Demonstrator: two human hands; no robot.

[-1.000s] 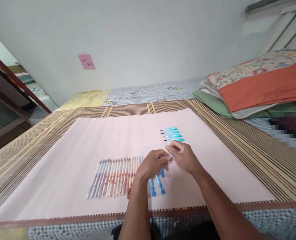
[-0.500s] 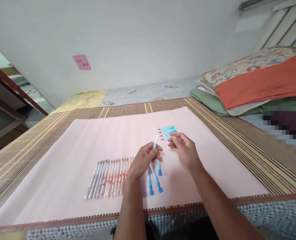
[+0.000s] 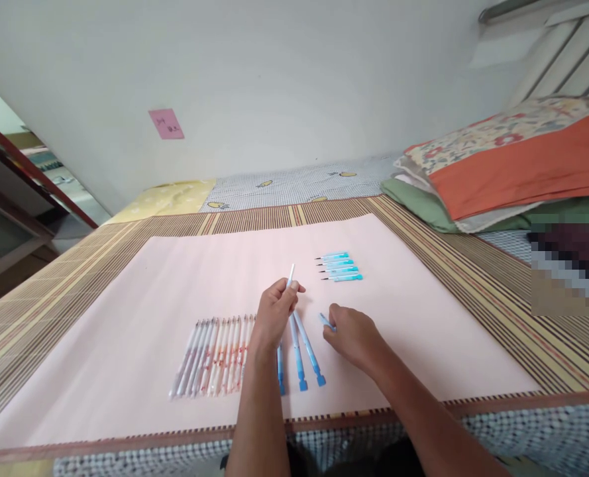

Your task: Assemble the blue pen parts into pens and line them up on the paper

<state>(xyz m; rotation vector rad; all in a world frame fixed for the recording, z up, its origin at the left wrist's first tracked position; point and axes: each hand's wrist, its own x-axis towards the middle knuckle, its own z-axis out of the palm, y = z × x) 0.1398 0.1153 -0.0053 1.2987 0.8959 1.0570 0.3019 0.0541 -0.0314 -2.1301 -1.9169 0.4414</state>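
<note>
My left hand (image 3: 277, 308) is closed around a slim white stick-like piece (image 3: 291, 273), whose upper end points up past the fingers. My right hand (image 3: 351, 331), also closed, grips a light-blue pen-like piece (image 3: 326, 321), mostly hidden by the fingers. Beneath and beside my left hand lie several blue pencils (image 3: 307, 348) with square blue ends. Above my right hand, several short turquoise pieces with black pointed tips (image 3: 342, 270) are stacked in a neat column. Left of my left forearm is a row of white and reddish patterned pens (image 3: 219, 358), partly covered by the arm.
Everything lies on a large pink sheet (image 3: 189, 271) over a striped bamboo mat (image 3: 433, 285). Folded bedding with an orange pillow (image 3: 517, 172) is piled at the right. A pink note (image 3: 165, 124) is stuck to the wall behind.
My hands have moved apart. The right hand came down and closer, away from the turquoise pieces, and now holds a light-blue piece. The left hand shifted slightly left with its white piece.
</note>
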